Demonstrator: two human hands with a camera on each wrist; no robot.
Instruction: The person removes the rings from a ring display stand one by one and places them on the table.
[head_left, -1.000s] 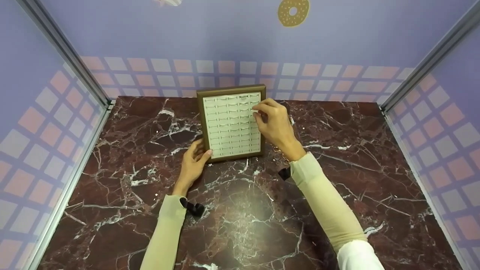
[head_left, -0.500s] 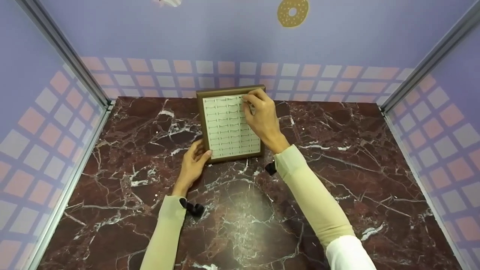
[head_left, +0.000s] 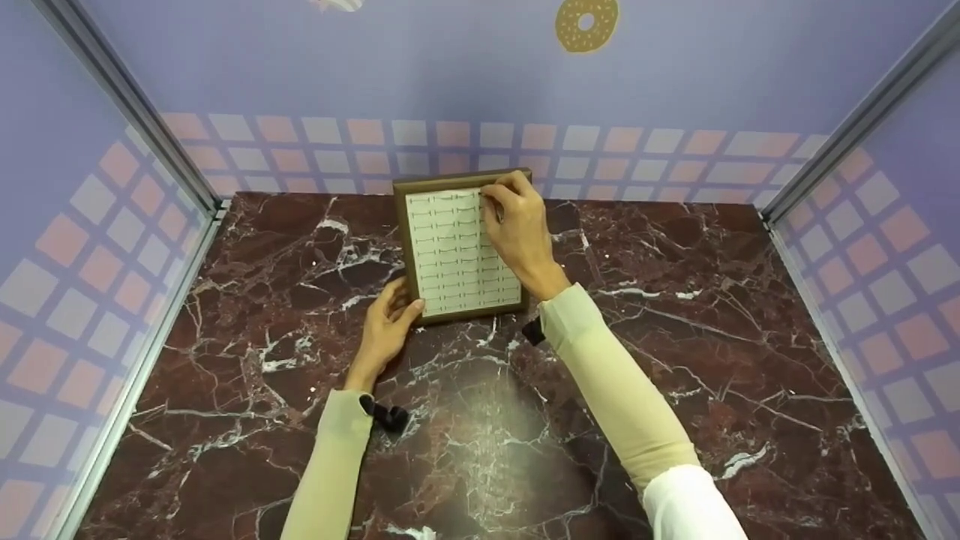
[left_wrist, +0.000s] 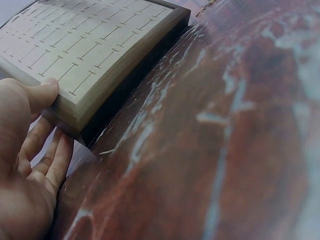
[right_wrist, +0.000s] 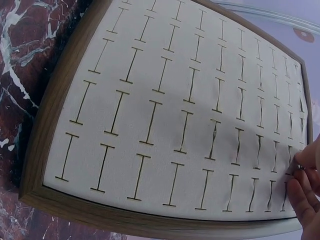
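A ring display tray [head_left: 406, 247] with a brown wooden frame and a white padded face stands leaning back towards the wall. Rows of I-shaped slits cover its face. My left hand [head_left: 385, 330] grips the lower left corner, thumb on the front and the other fingers behind and below, as the left wrist view shows. At the upper right of the face, my right hand [head_left: 525, 229] pinches something small with thumb and forefinger at a slit. A tiny glint between the fingertips [right_wrist: 297, 192] in the right wrist view looks like a ring, mostly hidden.
Small gold rings [left_wrist: 202, 8] lie on the dark red marble tabletop [head_left: 465, 420] beside the tray's right side. Behind the tray rises a purple wall [head_left: 300, 67] with a checked band. Side panels bound the table left and right.
My right hand has moved left and slightly up across the tray to the top rows of slits. It covers the rings on the table in the head view. My left hand and the tray stay put.
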